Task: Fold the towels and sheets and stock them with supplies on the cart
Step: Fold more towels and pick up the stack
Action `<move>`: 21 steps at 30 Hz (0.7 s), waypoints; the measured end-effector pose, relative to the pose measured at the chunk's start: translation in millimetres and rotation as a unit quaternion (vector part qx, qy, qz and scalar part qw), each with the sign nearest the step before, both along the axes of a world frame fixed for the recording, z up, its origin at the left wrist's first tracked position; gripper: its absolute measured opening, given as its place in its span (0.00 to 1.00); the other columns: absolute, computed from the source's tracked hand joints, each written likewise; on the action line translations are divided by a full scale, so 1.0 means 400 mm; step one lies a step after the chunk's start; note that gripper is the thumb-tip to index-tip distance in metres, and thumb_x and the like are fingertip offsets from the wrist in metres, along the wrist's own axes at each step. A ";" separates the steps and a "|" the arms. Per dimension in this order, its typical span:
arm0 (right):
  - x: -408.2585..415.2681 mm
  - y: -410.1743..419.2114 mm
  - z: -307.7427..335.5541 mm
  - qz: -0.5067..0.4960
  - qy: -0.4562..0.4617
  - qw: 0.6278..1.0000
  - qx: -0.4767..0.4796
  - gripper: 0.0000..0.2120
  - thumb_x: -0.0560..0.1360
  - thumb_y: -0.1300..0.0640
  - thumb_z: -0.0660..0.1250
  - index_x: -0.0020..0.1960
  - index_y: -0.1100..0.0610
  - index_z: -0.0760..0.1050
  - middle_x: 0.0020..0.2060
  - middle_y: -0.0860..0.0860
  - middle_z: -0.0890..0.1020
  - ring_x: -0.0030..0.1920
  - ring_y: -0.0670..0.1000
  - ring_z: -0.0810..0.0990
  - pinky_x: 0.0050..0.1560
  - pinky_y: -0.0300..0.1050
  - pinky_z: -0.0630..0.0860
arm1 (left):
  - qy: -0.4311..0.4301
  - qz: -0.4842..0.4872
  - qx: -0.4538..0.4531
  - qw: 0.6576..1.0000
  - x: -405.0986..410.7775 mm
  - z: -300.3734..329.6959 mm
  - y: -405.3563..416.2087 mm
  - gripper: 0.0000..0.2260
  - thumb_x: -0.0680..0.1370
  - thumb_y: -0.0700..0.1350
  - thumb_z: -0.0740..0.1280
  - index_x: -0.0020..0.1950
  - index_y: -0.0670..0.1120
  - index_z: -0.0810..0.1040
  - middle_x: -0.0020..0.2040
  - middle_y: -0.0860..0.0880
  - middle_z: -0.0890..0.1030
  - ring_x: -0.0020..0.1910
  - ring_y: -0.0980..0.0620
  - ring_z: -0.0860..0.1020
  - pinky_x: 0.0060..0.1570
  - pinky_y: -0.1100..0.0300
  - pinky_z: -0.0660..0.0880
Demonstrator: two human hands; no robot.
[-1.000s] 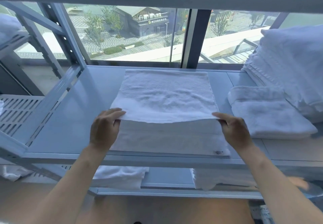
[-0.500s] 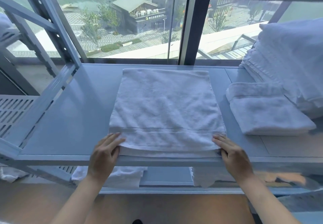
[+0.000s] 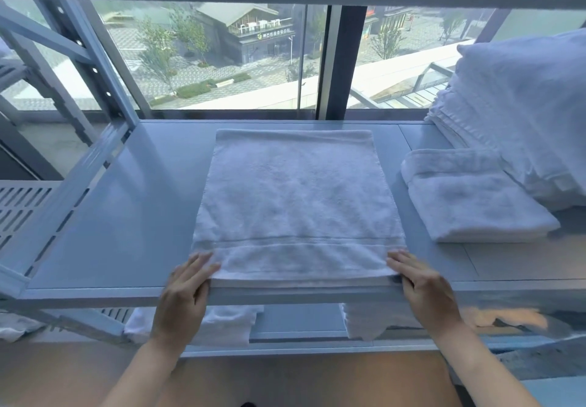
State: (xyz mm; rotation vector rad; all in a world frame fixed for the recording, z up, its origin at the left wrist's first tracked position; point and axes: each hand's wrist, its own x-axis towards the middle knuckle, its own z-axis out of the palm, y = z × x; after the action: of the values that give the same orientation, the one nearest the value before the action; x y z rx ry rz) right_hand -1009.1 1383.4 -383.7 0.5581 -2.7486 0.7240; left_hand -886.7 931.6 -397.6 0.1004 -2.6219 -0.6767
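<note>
Head view, looking forward and down. White folded towel [image 3: 298, 206] lying flat on the grey metal shelf [image 3: 133, 216], centred, near edge flush with the shelf's front lip, woven band running across close to that edge. Left hand [image 3: 184, 295] at the towel's near left corner, fingers extended and laid on top of the cloth, thumb beneath the edge (corner lightly pinched between thumb and fingers). Right hand [image 3: 425, 289] mirrored at the near right corner, fingers flat on the upper layer, thumb tucked at the edge; grasping the towel likewise. Both forearms bare, entering from the bottom of the frame.

Second folded towel [image 3: 475, 203] on the same shelf, to the right of the central one and apart from it, rolled edge toward the window. Tall stack of white linens [image 3: 520, 114] behind and right of that towel, touching it at the back. Grey diagonal frame strut [image 3: 79, 165] at the shelf's left end, with a perforated panel [image 3: 19, 206] beyond it.

Lower shelf [image 3: 295, 324] visible under the front lip, carrying white cloth [image 3: 222, 324] at left and another white piece [image 3: 364, 321] at right (shapes partly hidden). Window [image 3: 222, 57] behind the shelf, showing a building, trees and paved ground outside.
</note>
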 end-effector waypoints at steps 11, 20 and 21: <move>-0.005 0.033 -0.020 -0.030 0.075 0.997 0.012 0.21 0.66 0.79 0.71 0.49 0.57 0.87 0.53 0.48 0.87 0.57 0.52 0.86 0.53 0.49 0.83 | 0.014 0.019 0.011 1.000 0.031 -0.009 -0.014 0.18 0.74 0.27 0.72 0.57 0.46 0.87 0.65 0.52 0.82 0.69 0.49 0.78 0.63 0.50 0.78; 0.050 0.045 0.007 0.034 0.105 0.994 0.009 0.14 0.59 0.71 0.57 0.33 0.53 0.73 0.40 0.40 0.79 0.41 0.51 0.77 0.46 0.53 0.68 | 0.040 0.059 0.012 0.997 0.072 0.036 0.014 0.12 0.66 0.32 0.58 0.29 0.48 0.74 0.49 0.58 0.85 0.52 0.46 0.83 0.46 0.48 0.79; 0.046 0.031 0.023 0.046 0.097 0.994 -0.015 0.14 0.60 0.69 0.56 0.34 0.53 0.74 0.41 0.40 0.79 0.41 0.50 0.78 0.47 0.54 0.68 | 0.041 0.055 0.021 0.997 0.056 0.050 0.025 0.12 0.66 0.33 0.58 0.31 0.48 0.75 0.49 0.58 0.85 0.50 0.47 0.82 0.46 0.47 0.78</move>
State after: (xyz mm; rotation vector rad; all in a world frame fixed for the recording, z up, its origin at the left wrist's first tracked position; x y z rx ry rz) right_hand -990.5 1395.9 -374.3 0.7123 -2.5420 0.6919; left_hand -864.1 941.7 -377.6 0.2224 -2.5039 -0.6832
